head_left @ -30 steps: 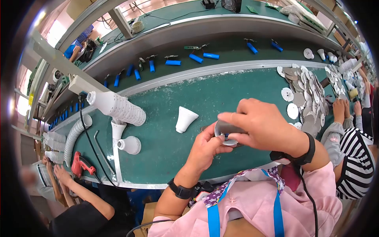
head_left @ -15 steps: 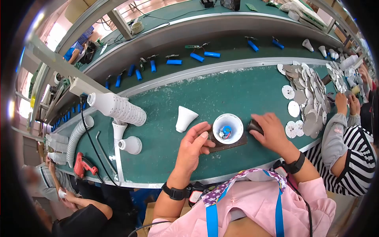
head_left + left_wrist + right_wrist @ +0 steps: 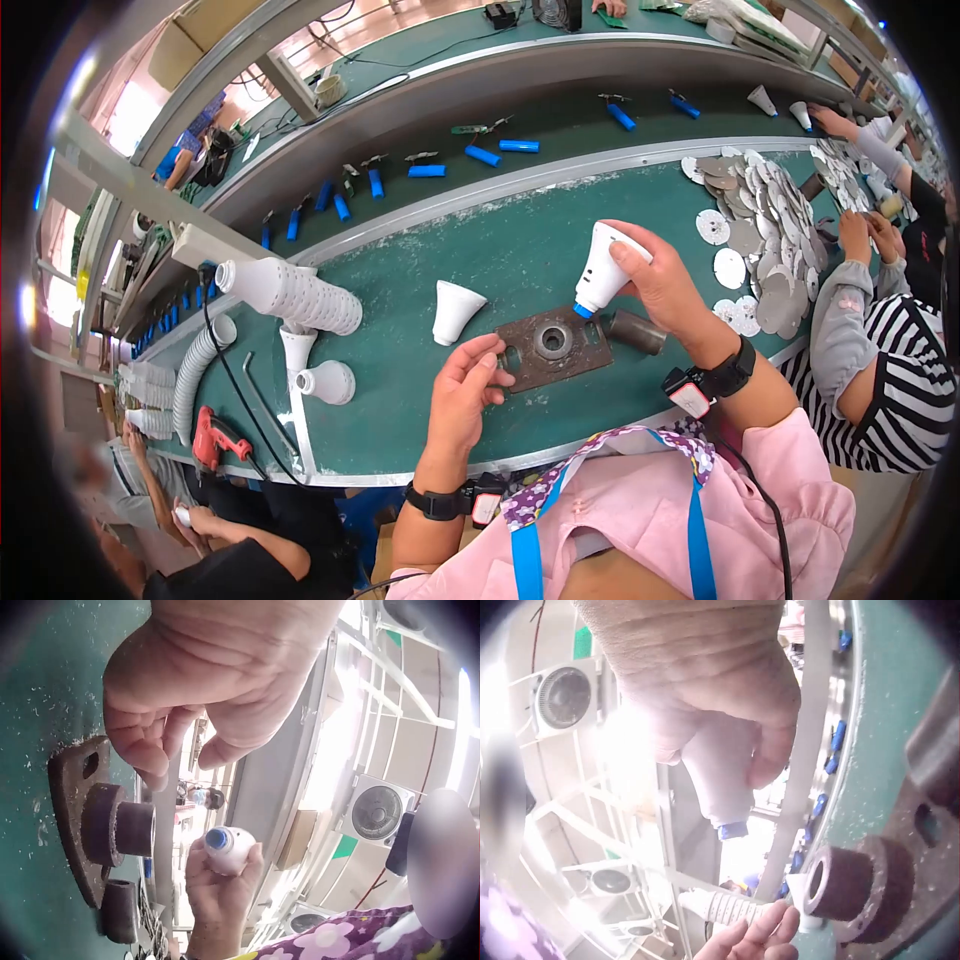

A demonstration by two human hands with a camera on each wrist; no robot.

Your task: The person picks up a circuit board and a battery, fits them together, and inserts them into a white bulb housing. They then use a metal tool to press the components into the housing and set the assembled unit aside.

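Observation:
My right hand (image 3: 640, 275) grips a white bulb housing (image 3: 603, 262) with a blue tip, raised above a rusty metal fixture plate (image 3: 553, 345). The plate's round socket (image 3: 124, 829) stands empty. My left hand (image 3: 475, 370) rests at the plate's left end, fingers loosely curled and holding nothing. In the left wrist view the housing (image 3: 225, 847) shows beyond the left hand (image 3: 176, 761). The right wrist view has the housing (image 3: 720, 780) under my right hand (image 3: 727, 697), over the fixture (image 3: 855, 889). A dark cylinder (image 3: 635, 330) lies on the belt just right of the plate.
A loose white housing (image 3: 453, 310) stands left of the plate, with a long stack of housings (image 3: 290, 290) and a red tool (image 3: 215, 440) further left. A pile of round discs (image 3: 770, 230) lies at the right. Blue cells (image 3: 480, 155) line the far belt. Other people's hands work nearby.
My right hand took the dark cylinder off the housing, laid it down beside the plate, then lifted the housing out of the socket. My left hand let go of the housing and stays by the plate.

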